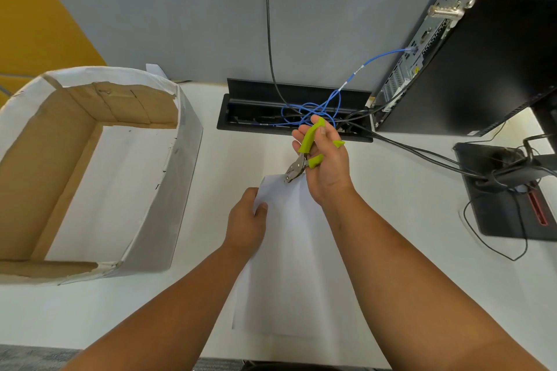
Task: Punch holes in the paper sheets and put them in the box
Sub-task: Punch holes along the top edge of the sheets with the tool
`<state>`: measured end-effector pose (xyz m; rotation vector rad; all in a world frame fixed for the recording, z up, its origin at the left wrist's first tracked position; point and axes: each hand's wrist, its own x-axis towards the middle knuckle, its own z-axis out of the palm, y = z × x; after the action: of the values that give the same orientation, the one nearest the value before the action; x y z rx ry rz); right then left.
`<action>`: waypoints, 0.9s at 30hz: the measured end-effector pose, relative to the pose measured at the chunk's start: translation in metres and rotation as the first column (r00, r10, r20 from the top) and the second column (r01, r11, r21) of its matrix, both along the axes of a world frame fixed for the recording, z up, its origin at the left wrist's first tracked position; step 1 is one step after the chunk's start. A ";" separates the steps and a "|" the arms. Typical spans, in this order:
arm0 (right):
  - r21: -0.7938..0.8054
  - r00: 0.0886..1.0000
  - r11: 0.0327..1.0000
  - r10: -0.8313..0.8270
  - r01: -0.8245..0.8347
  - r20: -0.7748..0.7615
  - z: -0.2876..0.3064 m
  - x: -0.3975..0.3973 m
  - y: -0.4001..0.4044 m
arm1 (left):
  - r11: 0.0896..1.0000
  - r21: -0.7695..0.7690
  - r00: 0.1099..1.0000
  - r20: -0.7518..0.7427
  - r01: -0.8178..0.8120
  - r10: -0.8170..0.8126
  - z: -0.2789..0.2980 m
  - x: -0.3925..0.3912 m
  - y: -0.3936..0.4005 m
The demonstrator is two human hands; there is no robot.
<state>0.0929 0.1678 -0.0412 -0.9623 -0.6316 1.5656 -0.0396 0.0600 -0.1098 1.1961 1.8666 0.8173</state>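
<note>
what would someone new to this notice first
The lime-green hole punch at center, gripped in the right hand with its metal head at the top corner of the paper, which the left hand holds. Left of that sits a big open cardboard box; a blue cable tangles behind.

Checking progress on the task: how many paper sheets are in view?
1 for sure: the sheet on the table, pinched by the left hand, the punch at its far edge. Others may lie beneath or in the box.
</note>
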 end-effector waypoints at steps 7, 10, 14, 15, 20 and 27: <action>-0.021 0.997 1.000 0.014 -0.012 0.073 0.000 -0.008 0.001 | 1.000 -0.007 1.000 0.000 0.004 -0.004 0.000 0.003 0.001; -0.045 0.997 0.999 0.006 -0.002 0.081 0.000 -0.012 0.001 | 1.000 -0.022 1.000 0.003 0.007 -0.007 0.000 0.003 0.002; -0.058 0.996 0.998 -0.020 0.025 0.084 0.001 -0.017 0.001 | 1.000 -0.023 1.000 -0.013 0.017 -0.017 -0.001 0.003 0.003; -0.058 0.996 0.998 -0.027 0.032 0.087 0.001 -0.018 0.001 | 0.999 -0.027 1.000 -0.015 0.019 -0.020 0.000 0.003 0.003; -0.046 0.991 0.998 -0.047 0.053 0.127 0.001 -0.020 0.004 | 0.999 -0.030 0.999 -0.018 0.026 -0.027 -0.001 0.002 0.002; -0.012 0.991 0.998 -0.057 0.059 0.124 0.002 -0.023 0.005 | 0.999 -0.030 0.999 -0.008 0.031 -0.031 0.000 0.001 0.002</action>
<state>0.0702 0.1723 -0.0390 -1.0861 -0.6726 1.4703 -0.0385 0.0618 -0.1101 1.2091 1.8563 0.7661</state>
